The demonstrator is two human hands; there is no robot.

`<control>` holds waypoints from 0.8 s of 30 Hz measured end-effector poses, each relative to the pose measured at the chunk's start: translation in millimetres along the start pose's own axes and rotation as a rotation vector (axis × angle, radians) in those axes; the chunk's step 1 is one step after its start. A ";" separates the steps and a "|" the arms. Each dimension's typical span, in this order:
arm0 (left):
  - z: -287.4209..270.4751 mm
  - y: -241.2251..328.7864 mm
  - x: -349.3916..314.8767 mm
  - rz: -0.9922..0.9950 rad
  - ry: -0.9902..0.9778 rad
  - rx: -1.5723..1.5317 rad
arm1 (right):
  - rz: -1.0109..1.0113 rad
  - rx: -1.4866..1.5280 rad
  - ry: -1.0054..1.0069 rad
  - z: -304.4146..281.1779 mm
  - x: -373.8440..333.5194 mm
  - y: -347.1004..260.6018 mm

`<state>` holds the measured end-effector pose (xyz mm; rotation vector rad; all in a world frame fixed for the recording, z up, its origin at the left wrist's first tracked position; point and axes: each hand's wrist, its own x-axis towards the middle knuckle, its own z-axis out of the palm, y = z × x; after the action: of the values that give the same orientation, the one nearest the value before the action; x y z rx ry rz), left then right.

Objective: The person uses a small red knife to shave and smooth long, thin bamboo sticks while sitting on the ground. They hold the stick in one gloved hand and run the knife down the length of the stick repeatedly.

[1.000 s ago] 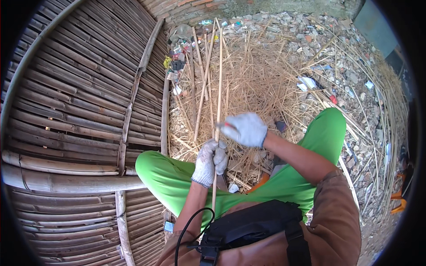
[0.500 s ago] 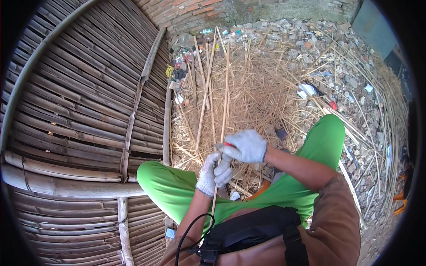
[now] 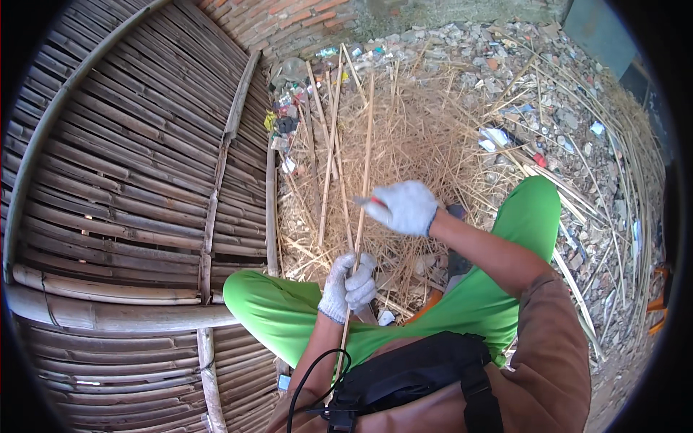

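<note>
The left hand [image 3: 335,290] was clamped around one bamboo strip [image 3: 368,137], which pointed toward the far edge of the ground [image 3: 575,114]; the right hand [image 3: 404,207] (both were gloved) gripped one red-handled knife [image 3: 376,203].

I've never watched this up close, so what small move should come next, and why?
Perhaps slide the knife-like tool lightly along the pale strip: the gloved left hand grips the strip nearer the body, while the gloved right hand holds the tool over it farther out, though contact is unclear.
</note>
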<state>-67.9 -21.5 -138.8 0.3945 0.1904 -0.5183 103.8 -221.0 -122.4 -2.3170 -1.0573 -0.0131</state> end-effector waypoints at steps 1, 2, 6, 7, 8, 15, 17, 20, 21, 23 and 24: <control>1.3 0.1 -2.8 0.013 0.002 0.012 | -0.018 0.004 0.004 1.4 1.8 -2.3; 2.9 -1.2 -3.3 0.023 0.002 0.015 | -0.070 0.029 -0.026 2.0 -12.5 -17.1; 2.5 0.7 -4.4 0.052 -0.007 0.100 | -0.060 0.010 0.122 14.7 -9.9 0.4; 1.9 -2.1 -3.6 0.027 -0.012 0.019 | -0.001 0.004 0.113 11.6 -4.9 13.3; 1.2 -2.2 -5.3 0.028 -0.015 0.040 | 0.036 -0.006 0.119 3.1 8.6 22.9; 9.1 -7.6 -9.7 0.069 0.077 0.148 | -0.048 0.037 0.035 10.3 -14.3 -2.2; 7.7 -7.9 -11.7 0.075 0.097 0.178 | 0.019 0.006 0.027 3.4 -3.9 7.8; 12.5 -5.4 -13.0 0.103 0.134 0.222 | 0.003 -0.042 0.026 -5.0 1.8 -3.3; 14.8 -3.6 -10.2 0.111 0.136 0.209 | -0.033 -0.051 -0.041 -3.2 -13.3 -16.7; 14.2 -7.7 -12.1 0.115 0.166 0.169 | -0.175 0.079 0.051 17.8 -34.5 -33.5; 14.1 -5.1 -10.5 0.136 0.165 0.266 | -0.101 0.043 0.017 18.6 -27.2 -23.4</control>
<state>-78.5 -26.7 -124.8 0.7056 0.2528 -0.3774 64.7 -218.1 -132.5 -2.2197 -1.1542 -0.0494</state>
